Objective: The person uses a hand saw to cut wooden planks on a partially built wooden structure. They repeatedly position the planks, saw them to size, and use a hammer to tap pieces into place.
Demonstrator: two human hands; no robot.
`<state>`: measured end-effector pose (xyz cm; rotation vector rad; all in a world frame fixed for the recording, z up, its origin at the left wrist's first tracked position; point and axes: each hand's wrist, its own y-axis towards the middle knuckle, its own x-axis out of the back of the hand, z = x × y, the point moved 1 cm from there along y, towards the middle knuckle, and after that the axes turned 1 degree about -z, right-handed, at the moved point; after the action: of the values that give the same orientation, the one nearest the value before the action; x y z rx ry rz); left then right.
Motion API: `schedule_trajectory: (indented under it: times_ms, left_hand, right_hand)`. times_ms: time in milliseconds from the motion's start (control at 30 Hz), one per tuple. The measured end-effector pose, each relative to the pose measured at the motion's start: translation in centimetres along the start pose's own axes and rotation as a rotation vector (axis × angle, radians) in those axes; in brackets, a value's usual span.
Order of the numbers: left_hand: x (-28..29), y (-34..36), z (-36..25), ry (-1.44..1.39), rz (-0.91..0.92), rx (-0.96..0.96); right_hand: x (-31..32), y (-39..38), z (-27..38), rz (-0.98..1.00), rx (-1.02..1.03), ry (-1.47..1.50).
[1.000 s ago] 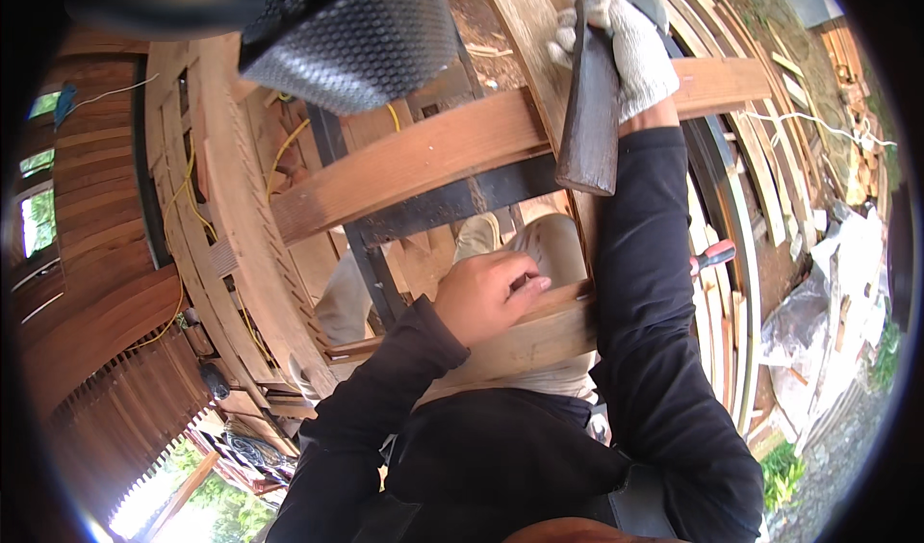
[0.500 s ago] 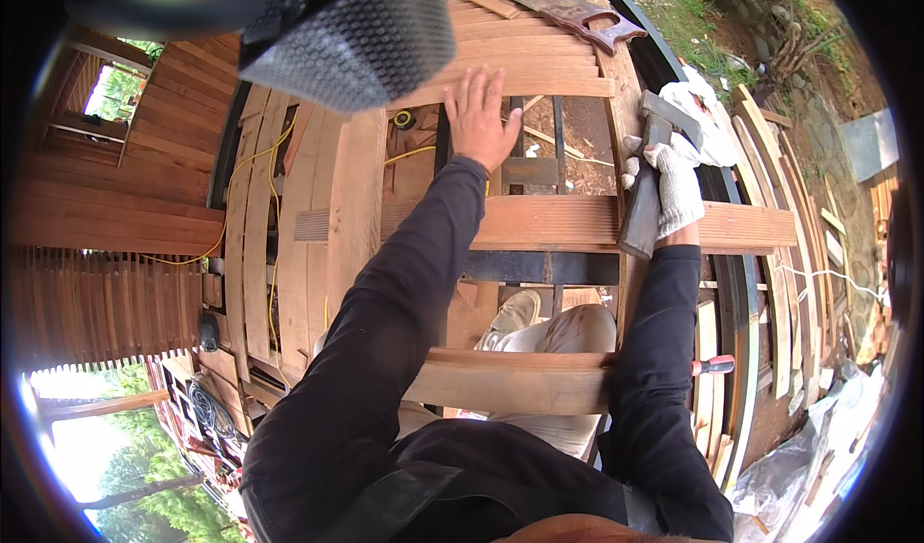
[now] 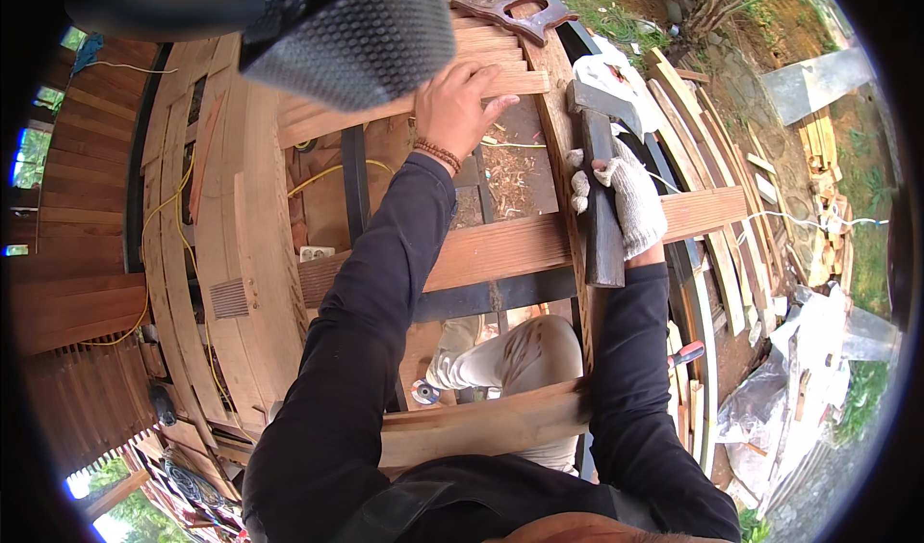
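- Left hand is lying open at slats, no longer at near beam.
- Right hand is gripping hammer, right of left hand.
- Work is apparently shifting to slats.

The beam is lit by daylight. Left of it, the wall is shaded and bowed; above-left of the beam, a dark shape is blurred; right of the beam, plastic is bleached.
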<state>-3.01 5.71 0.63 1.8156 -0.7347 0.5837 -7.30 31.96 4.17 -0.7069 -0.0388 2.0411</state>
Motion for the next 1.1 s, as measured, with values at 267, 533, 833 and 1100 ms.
schedule_trajectory:
  times_ms: [267, 533, 833, 1100]
  left_hand:
    - [-0.1, 0.3, 0.6, -0.043, 0.010, -0.019]
    - [-0.3, -0.1, 1.5, 0.014, -0.013, 0.059]
    - [0.3, -0.2, 1.3, -0.011, 0.065, 0.071]
    - [-0.1, -0.1, 1.7, -0.009, 0.088, 0.065]
  right_hand:
    - [-1.7, 2.4, 1.2, 0.141, 0.018, 0.153]
    - [-2.1, -1.0, 1.7, 0.164, -0.087, 0.021]
    - [-2.1, 2.0, 1.8, 0.014, -0.056, 0.152]
    - [-4.0, 1.9, 1.0, -0.092, 0.109, 0.007]
